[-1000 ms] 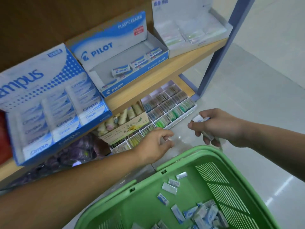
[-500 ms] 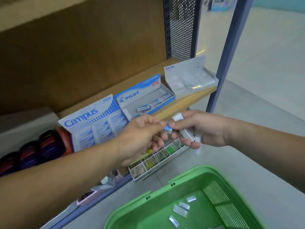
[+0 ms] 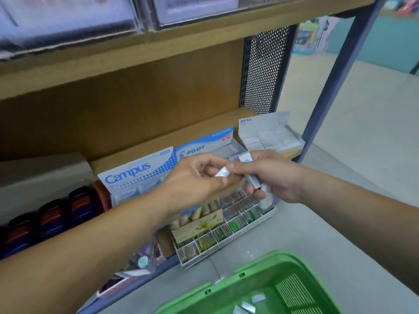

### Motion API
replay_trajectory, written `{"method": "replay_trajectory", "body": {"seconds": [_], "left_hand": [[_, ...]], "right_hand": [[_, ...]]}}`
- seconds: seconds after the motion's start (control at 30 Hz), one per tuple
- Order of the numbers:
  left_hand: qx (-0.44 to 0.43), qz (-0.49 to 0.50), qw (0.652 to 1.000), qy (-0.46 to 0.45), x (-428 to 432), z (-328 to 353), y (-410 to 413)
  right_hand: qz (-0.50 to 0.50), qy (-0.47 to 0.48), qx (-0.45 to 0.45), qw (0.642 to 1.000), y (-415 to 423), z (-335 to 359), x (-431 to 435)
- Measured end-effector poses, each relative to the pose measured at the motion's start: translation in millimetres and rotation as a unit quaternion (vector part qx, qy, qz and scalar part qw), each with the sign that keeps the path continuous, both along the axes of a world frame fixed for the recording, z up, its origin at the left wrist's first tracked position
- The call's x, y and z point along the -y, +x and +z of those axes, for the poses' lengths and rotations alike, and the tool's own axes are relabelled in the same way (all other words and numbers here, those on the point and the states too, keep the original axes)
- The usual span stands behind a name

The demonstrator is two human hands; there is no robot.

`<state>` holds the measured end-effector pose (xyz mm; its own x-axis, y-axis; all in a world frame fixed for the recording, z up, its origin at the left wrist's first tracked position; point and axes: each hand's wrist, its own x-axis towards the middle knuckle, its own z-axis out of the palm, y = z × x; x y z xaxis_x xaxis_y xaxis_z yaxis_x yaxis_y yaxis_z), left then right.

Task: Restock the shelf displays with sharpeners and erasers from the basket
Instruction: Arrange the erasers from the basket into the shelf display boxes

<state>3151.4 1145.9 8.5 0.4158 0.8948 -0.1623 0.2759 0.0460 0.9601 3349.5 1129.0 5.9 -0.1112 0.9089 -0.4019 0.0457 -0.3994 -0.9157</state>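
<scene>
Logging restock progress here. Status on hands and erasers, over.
Left hand pinches small eraser, touching right hand. Right hand grips several erasers. Pilot box just behind, nothing blocking it.

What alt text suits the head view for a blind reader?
Two bare hands meet before a wooden shelf: the left hand pinches a small wrapped eraser, the right hand grips several other erasers. A Campus box and Pilot box stand behind; a green basket sits below.

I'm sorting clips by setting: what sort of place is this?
Probably a stationery shop: Campus eraser box and Pilot eraser box displayed on a wooden shelf, a divided tray of small goods below, and a green basket of stock.
</scene>
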Motion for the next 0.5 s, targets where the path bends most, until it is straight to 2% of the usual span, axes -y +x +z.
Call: {"method": "replay_trajectory", "body": {"seconds": [0.07,0.13,0.23,0.3,0.37,0.43,0.5], "left_hand": [[-0.069,0.070,0.994,0.043,-16,3,-10],[-0.093,0.130,0.985,0.056,-31,3,-20],[-0.110,0.195,0.972,0.077,-50,-3,-32],[-0.166,0.198,0.960,0.105,-59,-10,-38],[-0.209,0.182,0.952,0.127,-65,-19,-42],[-0.227,0.163,0.949,0.145,-72,-25,-42],[-0.244,0.137,0.947,0.156,-77,-28,-37]], "right_hand": [[-0.004,-0.012,0.072,0.997,-2,9,-21],[0.006,-0.018,0.110,0.994,-5,15,-38],[0.025,-0.033,0.087,0.995,-13,12,-56],[0.057,-0.040,0.097,0.993,-15,6,-61],[0.109,-0.016,0.192,0.975,-12,2,-65],[0.112,0.041,0.278,0.953,-7,1,-67],[0.076,0.074,0.253,0.962,-1,0,-69]]}}
